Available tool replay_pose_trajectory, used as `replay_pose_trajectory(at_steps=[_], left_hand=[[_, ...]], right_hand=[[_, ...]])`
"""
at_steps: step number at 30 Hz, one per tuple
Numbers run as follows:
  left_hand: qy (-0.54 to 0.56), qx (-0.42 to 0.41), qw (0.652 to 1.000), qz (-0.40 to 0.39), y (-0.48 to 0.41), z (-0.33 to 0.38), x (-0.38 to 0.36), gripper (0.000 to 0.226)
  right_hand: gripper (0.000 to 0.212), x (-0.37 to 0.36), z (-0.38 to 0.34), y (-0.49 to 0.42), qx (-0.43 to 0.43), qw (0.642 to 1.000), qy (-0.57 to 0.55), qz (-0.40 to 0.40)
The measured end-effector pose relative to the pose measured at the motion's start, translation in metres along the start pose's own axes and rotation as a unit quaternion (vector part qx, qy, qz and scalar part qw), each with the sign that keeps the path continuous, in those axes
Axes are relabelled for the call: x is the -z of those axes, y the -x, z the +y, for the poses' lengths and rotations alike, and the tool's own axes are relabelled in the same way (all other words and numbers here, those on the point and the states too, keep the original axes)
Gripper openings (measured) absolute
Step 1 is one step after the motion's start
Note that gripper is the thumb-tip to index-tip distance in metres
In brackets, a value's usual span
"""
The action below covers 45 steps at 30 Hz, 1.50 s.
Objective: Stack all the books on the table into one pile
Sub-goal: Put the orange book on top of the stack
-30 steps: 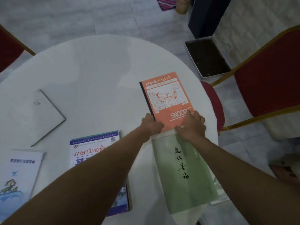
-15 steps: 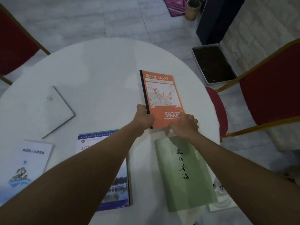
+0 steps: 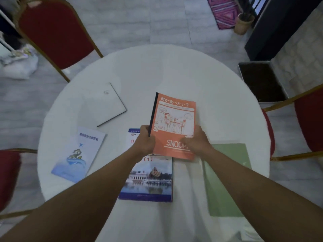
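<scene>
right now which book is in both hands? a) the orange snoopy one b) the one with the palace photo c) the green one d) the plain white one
a: the left hand grips the dark spine edge of the orange Snoopy book and the right hand grips its lower right part, while the green book, white book and palace-photo book lie on the table.

dim, bluish light | soft motion blur (edges worst); wide-angle bending at borders
</scene>
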<state>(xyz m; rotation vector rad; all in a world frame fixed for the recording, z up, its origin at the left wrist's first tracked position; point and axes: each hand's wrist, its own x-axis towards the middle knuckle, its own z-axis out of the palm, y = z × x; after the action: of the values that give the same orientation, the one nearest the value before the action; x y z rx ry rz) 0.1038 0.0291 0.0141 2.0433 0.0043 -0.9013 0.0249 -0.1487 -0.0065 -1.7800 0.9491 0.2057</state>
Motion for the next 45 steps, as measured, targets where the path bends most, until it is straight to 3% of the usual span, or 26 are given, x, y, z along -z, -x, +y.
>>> replay_pose_trajectory(at_steps=[4,9,13,15,21,23,25,30,38,45], left_hand=[[-0.049,0.017,0.998,0.038,0.016,-0.041,0.018,0.021],[-0.099,0.039,0.993,0.042,0.031,-0.089,0.033,0.039],[-0.329,-0.011,0.943,0.048,0.034,-0.114,0.04,0.053],[-0.369,-0.02,0.928,0.04,0.034,-0.118,0.042,0.053],[-0.331,-0.021,0.943,0.015,0.038,-0.117,0.048,0.046],[-0.332,-0.024,0.943,0.003,0.039,-0.116,0.052,0.053],[-0.352,-0.025,0.936,-0.005,0.039,-0.114,0.053,0.061],[-0.349,-0.026,0.937,-0.005,0.036,-0.115,0.055,0.051],[-0.353,-0.042,0.934,-0.033,0.031,-0.122,0.061,0.067],[-0.327,-0.007,0.945,-0.029,0.034,-0.116,0.056,0.069]], right_hand=[[0.072,-0.034,0.007,0.025,-0.006,0.999,0.04,-0.036],[0.059,-0.066,0.024,0.053,0.003,0.994,0.095,-0.046],[0.047,-0.084,0.031,0.065,0.011,0.993,0.109,-0.036],[0.053,-0.087,0.031,0.067,0.013,0.989,0.147,-0.026],[0.114,-0.088,0.024,0.071,0.008,0.969,0.233,-0.085],[0.123,-0.091,0.023,0.074,0.005,0.959,0.267,-0.096],[0.122,-0.093,0.024,0.074,0.01,0.955,0.282,-0.096],[0.099,-0.097,0.03,0.074,0.031,0.965,0.255,-0.047],[0.104,-0.102,0.035,0.073,0.025,0.961,0.274,-0.025],[0.103,-0.112,0.033,0.071,-0.008,0.965,0.261,-0.002]])
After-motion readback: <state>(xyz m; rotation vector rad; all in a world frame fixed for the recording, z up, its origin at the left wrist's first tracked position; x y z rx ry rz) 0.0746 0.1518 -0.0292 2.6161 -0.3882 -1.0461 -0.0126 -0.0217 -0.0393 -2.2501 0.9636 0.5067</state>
